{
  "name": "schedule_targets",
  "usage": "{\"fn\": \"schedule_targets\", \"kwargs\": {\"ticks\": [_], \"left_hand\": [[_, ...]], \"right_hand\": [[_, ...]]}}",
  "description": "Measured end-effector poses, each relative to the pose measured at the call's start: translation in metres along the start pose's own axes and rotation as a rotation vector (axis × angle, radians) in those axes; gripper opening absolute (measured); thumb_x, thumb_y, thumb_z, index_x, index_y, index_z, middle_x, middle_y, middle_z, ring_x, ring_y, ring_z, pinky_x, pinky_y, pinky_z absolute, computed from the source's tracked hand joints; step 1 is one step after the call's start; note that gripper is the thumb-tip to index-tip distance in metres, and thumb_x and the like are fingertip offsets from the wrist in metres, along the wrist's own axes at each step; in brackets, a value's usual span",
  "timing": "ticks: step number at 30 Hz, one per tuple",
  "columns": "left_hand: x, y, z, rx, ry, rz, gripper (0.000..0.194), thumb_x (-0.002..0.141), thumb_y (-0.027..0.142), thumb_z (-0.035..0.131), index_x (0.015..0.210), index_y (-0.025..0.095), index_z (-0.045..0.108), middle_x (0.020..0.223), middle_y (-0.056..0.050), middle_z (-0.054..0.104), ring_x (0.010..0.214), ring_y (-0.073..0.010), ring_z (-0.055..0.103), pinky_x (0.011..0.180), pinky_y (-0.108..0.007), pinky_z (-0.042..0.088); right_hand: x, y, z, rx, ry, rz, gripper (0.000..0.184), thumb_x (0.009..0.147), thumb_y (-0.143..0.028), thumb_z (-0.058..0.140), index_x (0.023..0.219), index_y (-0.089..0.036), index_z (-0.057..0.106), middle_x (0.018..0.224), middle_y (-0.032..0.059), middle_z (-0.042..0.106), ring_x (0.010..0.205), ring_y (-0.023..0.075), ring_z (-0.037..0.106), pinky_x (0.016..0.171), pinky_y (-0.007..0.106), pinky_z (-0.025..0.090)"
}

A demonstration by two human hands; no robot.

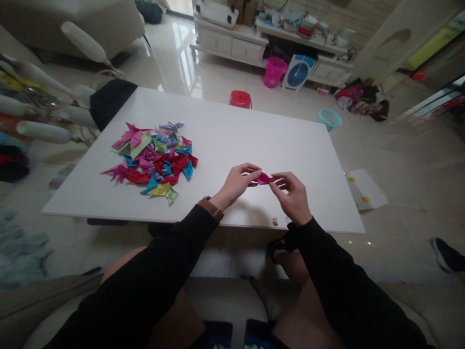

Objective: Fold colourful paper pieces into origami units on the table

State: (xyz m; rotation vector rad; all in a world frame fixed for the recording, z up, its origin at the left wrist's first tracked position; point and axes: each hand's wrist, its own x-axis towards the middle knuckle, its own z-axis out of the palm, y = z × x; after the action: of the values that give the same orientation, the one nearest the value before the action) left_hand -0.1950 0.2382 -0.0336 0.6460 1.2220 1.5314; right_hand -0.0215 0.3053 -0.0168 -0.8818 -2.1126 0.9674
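Note:
Between my two hands, above the near part of the white table (225, 138), is a small magenta piece of folded paper (265, 179). My left hand (240, 182) pinches its left end, with a brown watch strap on that wrist. At its right end, the thumb and fingers of my right hand (291, 194) are closed on it. Part of the paper is hidden behind my fingers, so its full shape does not show. To the left lies a heap of folded paper figures (156, 157) in pink, red, blue, green, yellow and purple, apart from both hands.
A small sticker (275, 222) is near the table's front edge. Beyond the table stand a red stool (240, 99), a pink basket (274, 72) and a light-blue basket (330, 118). A white sheet with yellow spots (366, 189) is at the right. My legs are below the table edge.

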Motion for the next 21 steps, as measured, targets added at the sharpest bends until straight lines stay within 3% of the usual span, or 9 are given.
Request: {"fn": "schedule_targets", "kwargs": {"ticks": [4, 11, 21], "left_hand": [[0.000, -0.002, -0.001, -0.023, 0.009, 0.037, 0.014, 0.086, 0.024, 0.075, 0.093, 0.013, 0.071, 0.098, -0.008, 0.073, 0.092, -0.0166, 0.070, 0.091, -0.038, 0.057], [-0.004, -0.001, -0.004, 0.093, 0.035, 0.062, 0.015, 0.080, 0.018, 0.078, 0.092, 0.012, 0.073, 0.096, -0.009, 0.076, 0.087, -0.0159, 0.070, 0.086, -0.034, 0.057], [-0.013, 0.002, -0.007, 0.226, -0.053, 0.148, 0.015, 0.082, 0.017, 0.077, 0.096, 0.012, 0.076, 0.095, -0.011, 0.079, 0.087, -0.0205, 0.075, 0.084, -0.035, 0.059]], "right_hand": [[-0.001, -0.006, -0.001, -0.024, 0.052, 0.021, 0.018, 0.088, -0.034, 0.069, 0.106, -0.028, 0.066, 0.106, 0.0051, 0.069, 0.082, 0.0203, 0.067, 0.065, 0.035, 0.056], [0.002, -0.010, -0.003, -0.179, 0.074, -0.108, 0.011, 0.091, -0.029, 0.066, 0.100, -0.025, 0.070, 0.102, 0.0064, 0.065, 0.087, 0.0216, 0.066, 0.068, 0.036, 0.056], [0.004, -0.005, 0.005, -0.204, 0.064, -0.179, 0.011, 0.087, -0.027, 0.071, 0.096, -0.023, 0.075, 0.105, 0.0081, 0.064, 0.097, 0.0235, 0.065, 0.066, 0.034, 0.056]]}}
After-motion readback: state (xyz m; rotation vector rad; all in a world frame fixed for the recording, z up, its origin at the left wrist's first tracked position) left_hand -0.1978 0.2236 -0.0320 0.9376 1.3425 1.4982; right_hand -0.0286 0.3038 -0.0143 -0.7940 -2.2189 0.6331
